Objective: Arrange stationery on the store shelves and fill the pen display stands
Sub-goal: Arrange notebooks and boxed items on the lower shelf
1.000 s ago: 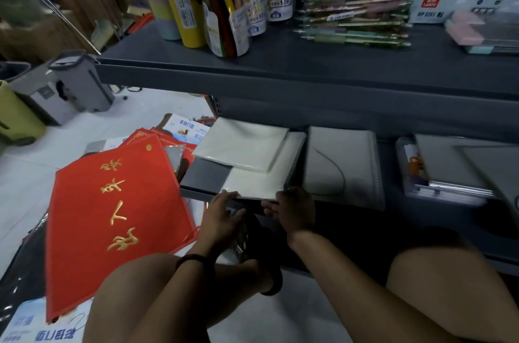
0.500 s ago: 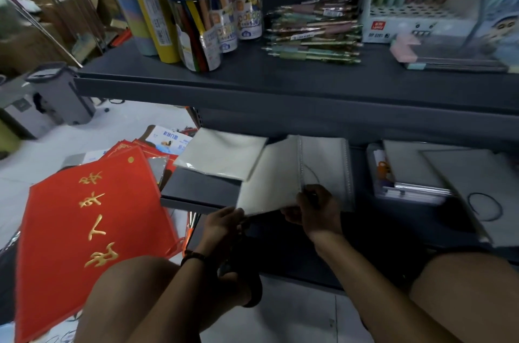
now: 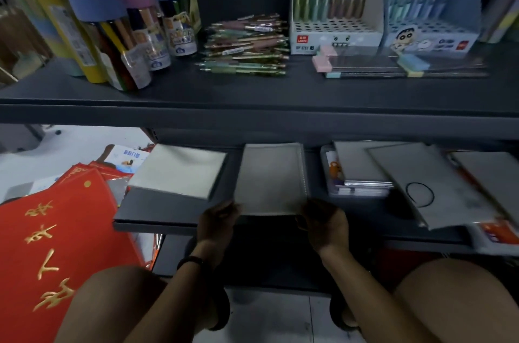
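Note:
A pale spiral-bound notebook (image 3: 271,178) lies on the lower dark shelf (image 3: 157,214), straight in front of me. My left hand (image 3: 217,220) grips its near left corner and my right hand (image 3: 323,220) grips its near right corner. A second pale notebook (image 3: 177,171) lies askew to the left of it. On the upper shelf (image 3: 252,95) are a loose pile of pens (image 3: 245,44) and two pen display stands (image 3: 335,5) partly filled with pens.
Tall tubes of coloured pencils (image 3: 112,33) stand at the upper shelf's left. Grey folders and notebooks (image 3: 421,182) lie stacked at the lower shelf's right. Red banners with gold characters (image 3: 47,244) are spread on the floor at left. My knees frame the bottom of the view.
The notebook that lay beneath the left one was lifted on edge by my right hand and now lies flat on the stack to the right, held at both near corners.

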{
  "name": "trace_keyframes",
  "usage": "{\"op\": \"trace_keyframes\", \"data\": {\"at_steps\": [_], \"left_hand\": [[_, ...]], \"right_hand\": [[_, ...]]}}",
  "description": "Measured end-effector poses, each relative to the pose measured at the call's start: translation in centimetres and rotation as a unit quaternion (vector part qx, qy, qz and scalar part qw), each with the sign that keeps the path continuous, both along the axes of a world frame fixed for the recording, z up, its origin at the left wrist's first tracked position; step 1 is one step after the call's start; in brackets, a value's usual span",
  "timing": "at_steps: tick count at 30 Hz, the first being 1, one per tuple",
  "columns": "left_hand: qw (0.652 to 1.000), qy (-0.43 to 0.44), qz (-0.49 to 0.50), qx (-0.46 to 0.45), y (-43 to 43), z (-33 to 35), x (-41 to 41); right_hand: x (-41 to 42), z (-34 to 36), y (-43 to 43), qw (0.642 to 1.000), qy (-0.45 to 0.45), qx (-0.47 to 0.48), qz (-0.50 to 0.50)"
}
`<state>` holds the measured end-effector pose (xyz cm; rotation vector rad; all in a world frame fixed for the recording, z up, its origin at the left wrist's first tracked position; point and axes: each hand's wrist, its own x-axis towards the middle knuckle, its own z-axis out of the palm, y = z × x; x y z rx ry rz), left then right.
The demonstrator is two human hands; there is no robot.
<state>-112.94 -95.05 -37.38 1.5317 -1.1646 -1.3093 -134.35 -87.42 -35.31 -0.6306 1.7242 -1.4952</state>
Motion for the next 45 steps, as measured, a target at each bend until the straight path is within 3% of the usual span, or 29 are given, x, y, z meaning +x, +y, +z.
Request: {"op": "trace_keyframes", "data": {"at_steps": [4, 7, 13, 24, 30, 32, 35, 40, 45], "left_hand": [[0.996, -0.075, -0.038, -0.029, -0.1, -0.7, -1.2], [0.984, -0.146, -0.084, -0.058, -0.2, -0.5, -2.0], [0.957, -0.264, -0.077, -0.095, -1.7, -2.3, -1.8], [0.945, -0.297, -0.047, -0.131, -1.3, -1.8, -2.0], [0.95, -0.275, -0.064, -0.137, -1.3, -0.6, -1.8], [0.949, -0.27, -0.062, -0.151, -1.0, -0.4, -1.5], [0.938, -0.289, -0.081, -0.176, -0.6, -0.2, -0.4], [0.925, -0.321, -0.124, -0.163, -1.1, 0.3, 3.9], [0.85, -0.456, -0.185, -0.191, -3.8, -0.8, 9.1]], "right_hand": [[-0.9, -1.1, 0.3, 0.996, 0.074, 0.042, 0.004], [-1.5, -1.3, 0.4, 0.977, 0.2, 0.071, 0.026], [-1.7, -2.7, -0.5, 0.978, 0.201, 0.046, 0.041], [-1.5, -0.5, -0.6, 0.929, 0.368, -0.016, 0.044], [-0.8, -0.4, -0.7, 0.902, 0.426, 0.019, 0.071], [0.4, -0.2, -0.6, 0.915, 0.398, 0.043, 0.061], [3.2, 0.3, -0.9, 0.909, 0.396, 0.048, 0.117], [8.3, 0.9, -2.1, 0.844, 0.435, 0.107, 0.296], [11.7, 1.5, -3.0, 0.841, 0.388, 0.086, 0.367]]}}
